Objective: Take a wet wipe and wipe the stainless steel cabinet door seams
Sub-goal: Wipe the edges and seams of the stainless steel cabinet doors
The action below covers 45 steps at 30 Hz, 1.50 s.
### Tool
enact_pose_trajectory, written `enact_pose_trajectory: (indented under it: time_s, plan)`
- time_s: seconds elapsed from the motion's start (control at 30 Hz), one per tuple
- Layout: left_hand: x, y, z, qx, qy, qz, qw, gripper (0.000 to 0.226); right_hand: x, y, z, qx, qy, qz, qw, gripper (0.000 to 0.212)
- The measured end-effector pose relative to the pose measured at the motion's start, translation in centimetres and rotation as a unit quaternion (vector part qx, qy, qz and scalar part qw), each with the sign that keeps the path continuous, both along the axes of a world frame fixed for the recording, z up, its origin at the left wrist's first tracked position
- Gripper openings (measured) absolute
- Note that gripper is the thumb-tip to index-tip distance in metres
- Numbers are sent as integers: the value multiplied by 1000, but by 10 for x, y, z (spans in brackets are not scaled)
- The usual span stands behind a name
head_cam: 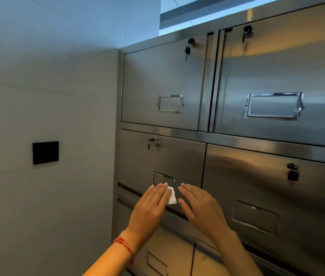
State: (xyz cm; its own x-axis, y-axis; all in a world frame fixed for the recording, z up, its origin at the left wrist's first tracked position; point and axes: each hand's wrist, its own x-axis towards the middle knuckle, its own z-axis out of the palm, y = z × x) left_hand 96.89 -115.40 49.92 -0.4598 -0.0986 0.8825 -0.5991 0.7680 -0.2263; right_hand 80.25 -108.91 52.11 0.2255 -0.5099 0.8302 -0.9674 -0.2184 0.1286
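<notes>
We press the wet wipe (pixel 172 198) flat-fingered under our left hand (pixel 150 206) along the cabinet seam (pixel 129 189) — right hand (pixel 199 206) open, holding nothing.

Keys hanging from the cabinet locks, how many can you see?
3: one key on the upper left door, one on the upper right, one on the middle right door. Others may be hidden.

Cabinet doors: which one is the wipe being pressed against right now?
The middle-row left door, the one under the upper-left door with the hanging key. The left hand presses the white wipe at its lower edge, just below its label holder; the other doors are untouched.
</notes>
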Motion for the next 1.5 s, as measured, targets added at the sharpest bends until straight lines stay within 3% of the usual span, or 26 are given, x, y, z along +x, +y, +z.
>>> enact_pose_trajectory:
  time_s: [0.53, 0.97, 1.2, 1.37, 1.5]
  plan:
    - [-23, -151, 11, 11, 1, -34, 999, 63, -16, -140, 10, -1, 48, -43, 998, 39]
    - [-50, -228, 25, -33, 17, -200, 979, 53, -19, -182, 20, -21, 24, -134, 990, 54]
    - [-70, -239, 43, -48, 40, -293, 954, 44, -16, -179, 32, -57, 37, -167, 984, 49]
    - [-82, -237, 53, -47, 37, -336, 940, 56, -16, -171, 45, -98, 67, -194, 974, 36]
    - [-92, -233, 61, -50, 51, -363, 929, 51, -19, -163, 53, -118, 90, -196, 969, 28]
